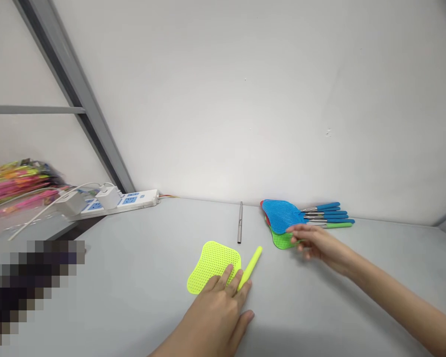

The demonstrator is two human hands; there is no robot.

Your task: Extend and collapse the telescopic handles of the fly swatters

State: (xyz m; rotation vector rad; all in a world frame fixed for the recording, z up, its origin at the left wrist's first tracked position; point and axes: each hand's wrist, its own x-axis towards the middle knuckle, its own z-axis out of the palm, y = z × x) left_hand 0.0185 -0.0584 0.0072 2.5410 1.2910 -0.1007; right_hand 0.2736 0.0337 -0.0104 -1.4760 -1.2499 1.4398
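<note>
My left hand [217, 312] spreads open over the yellow mesh head [215, 260] and yellow handle [251, 265], metal rod [240, 225] lying apart: three unjoined pieces! My right hand [319, 243], loosely open, is beside the blue swatters [281, 214], handles already attached.

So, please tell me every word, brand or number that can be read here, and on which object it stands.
No text is readable.
Power strip: any marks too small to read.
Plastic packets: too blurred.
Yellow mesh head, blue mesh head: no lettering visible.
</note>
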